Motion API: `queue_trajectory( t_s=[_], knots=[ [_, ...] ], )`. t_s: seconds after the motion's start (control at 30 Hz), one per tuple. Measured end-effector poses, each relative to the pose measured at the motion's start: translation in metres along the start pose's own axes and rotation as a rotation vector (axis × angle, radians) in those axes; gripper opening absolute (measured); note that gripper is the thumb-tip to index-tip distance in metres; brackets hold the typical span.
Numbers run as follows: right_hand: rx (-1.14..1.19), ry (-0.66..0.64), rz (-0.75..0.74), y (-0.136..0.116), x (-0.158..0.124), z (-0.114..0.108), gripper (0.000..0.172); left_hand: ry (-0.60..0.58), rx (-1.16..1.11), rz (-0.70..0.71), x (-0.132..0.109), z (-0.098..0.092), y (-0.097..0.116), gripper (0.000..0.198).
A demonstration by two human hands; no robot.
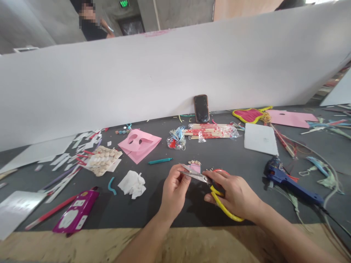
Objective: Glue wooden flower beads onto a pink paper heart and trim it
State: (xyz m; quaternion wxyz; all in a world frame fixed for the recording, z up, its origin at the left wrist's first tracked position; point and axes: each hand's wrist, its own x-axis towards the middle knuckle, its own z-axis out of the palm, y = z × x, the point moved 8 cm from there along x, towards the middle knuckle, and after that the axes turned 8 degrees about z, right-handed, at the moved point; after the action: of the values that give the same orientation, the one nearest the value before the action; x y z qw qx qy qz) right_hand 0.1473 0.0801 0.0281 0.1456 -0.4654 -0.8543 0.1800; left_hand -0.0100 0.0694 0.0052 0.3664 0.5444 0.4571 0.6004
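My right hand [236, 195] is shut on the yellow handles of a pair of scissors [222, 204], whose steel blades [196, 174] point left toward my left hand [174, 190]. The left fingers pinch at the blades, beside a small piece of pink paper [195, 168]. Its lower edge is hidden behind the blades, so I cannot tell exactly how it is held. Small beige beads [194, 162] lie along the paper's top edge. A red ring [221, 171] shows just behind my right hand.
A blue glue gun [290, 180] lies to the right. Ahead are a pink paper mask [139, 145], a phone [201, 108] leaning on a white board [109, 80], and red-wrapped sticks [211, 130]. Paper scraps lie left. A person [93, 27] stands beyond the board.
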Motion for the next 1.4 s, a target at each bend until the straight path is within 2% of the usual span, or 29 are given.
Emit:
queue_trajectory(
  t_s=[0.23, 0.37, 0.43, 0.53, 0.63, 0.73, 0.87, 1.17, 1.4],
  knots=[
    [0.007, 0.020, 0.002, -0.002, 0.000, -0.001, 0.048, 0.029, -0.035, 0.016, -0.001, 0.000, 0.002, 0.019],
    [-0.018, 0.040, -0.005, -0.002, -0.001, -0.003, 0.051, 0.155, -0.151, -0.080, 0.001, -0.013, -0.010, 0.023],
    [-0.012, 0.107, 0.021, 0.006, -0.001, -0.010, 0.049, 0.261, -0.248, -0.104, 0.004, -0.025, -0.014, 0.024],
    [0.089, 0.311, 0.182, 0.035, -0.002, -0.031, 0.044, 0.351, -0.346, -0.093, 0.010, -0.034, -0.012, 0.024],
    [0.314, 0.536, 0.351, 0.068, -0.007, -0.052, 0.043, 0.325, -0.344, -0.124, 0.009, -0.030, -0.012, 0.025],
    [0.581, 0.634, 0.414, 0.086, -0.010, -0.058, 0.044, 0.244, -0.305, -0.149, 0.004, -0.019, -0.013, 0.024],
    [0.705, 0.628, 0.428, 0.088, -0.008, -0.053, 0.046, 0.158, -0.236, -0.166, -0.002, -0.011, -0.017, 0.024],
    [0.827, 0.586, 0.410, 0.089, -0.002, -0.035, 0.041, 0.138, -0.168, -0.162, -0.001, -0.011, -0.018, 0.028],
    [0.837, 0.565, 0.369, 0.085, -0.003, -0.033, 0.041, 0.103, -0.108, -0.143, -0.001, -0.008, -0.018, 0.029]
  ],
)
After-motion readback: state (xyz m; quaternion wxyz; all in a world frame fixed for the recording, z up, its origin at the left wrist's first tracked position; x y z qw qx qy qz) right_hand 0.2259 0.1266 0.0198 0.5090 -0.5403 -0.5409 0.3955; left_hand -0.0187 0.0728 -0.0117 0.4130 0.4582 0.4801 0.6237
